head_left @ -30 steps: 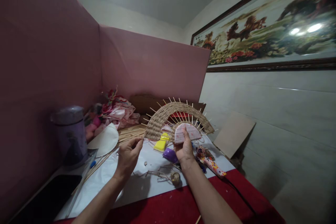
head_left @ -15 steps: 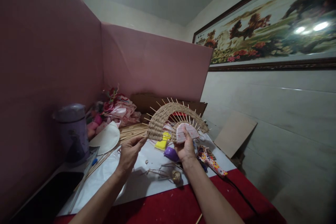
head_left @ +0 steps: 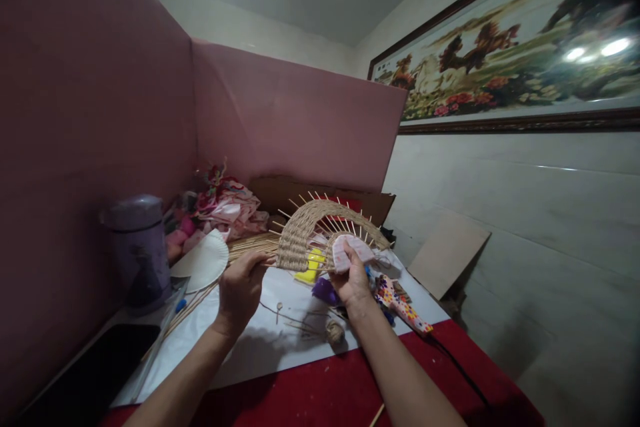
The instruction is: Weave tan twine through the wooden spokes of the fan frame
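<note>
A half-round woven fan of brown twine on thin sticks is held up above the table, its bare stick tips fanning outward. My right hand is closed on its pale pink half-round centre piece, thumb on the near face. At the fan's left end, my left hand has its fingers closed around the protruding end of the lowest stick; the fingertips are partly hidden. Below the fan, a ball of twine lies on the white sheet with loose strands beside it.
A purple tumbler, a white pleated paper piece and a dark flat device are on the left. Long sticks lie behind my left hand. A flower-patterned glue gun-like tool with a cord lies right. Pink partitions stand behind.
The fan's outer arc has dipped and shifted slightly left. My left hand has moved a little left and turned, with its fingers more curled. My right hand keeps its hold.
</note>
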The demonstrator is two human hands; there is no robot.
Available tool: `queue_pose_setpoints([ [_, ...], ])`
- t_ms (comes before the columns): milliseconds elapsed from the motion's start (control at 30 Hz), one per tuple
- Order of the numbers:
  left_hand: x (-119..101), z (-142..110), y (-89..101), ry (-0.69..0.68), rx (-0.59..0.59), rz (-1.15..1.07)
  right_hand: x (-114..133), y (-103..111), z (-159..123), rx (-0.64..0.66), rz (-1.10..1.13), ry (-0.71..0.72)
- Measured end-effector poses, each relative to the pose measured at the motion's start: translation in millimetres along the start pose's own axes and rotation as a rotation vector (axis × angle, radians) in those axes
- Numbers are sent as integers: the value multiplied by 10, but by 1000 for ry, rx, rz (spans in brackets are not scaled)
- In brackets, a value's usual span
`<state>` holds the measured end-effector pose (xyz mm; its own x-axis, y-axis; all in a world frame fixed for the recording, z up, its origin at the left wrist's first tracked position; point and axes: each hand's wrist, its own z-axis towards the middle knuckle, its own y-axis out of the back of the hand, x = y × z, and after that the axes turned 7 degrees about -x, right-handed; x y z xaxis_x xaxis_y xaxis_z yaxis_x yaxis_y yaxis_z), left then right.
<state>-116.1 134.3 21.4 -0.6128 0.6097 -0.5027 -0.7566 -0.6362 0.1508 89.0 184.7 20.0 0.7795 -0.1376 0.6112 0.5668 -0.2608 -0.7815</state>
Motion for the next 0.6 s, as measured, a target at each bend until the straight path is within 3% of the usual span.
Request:
queue_pose_setpoints([
  [233,-19,74,101,-234,9,184,28,-55,-50,-56,122,-131],
  [400,-37,118,163,-249,-2,280,37,-46,-17,-61,115,-130],
  [600,4,149,145,-218,70,204,22,-12,37,-36,97,-117],
])
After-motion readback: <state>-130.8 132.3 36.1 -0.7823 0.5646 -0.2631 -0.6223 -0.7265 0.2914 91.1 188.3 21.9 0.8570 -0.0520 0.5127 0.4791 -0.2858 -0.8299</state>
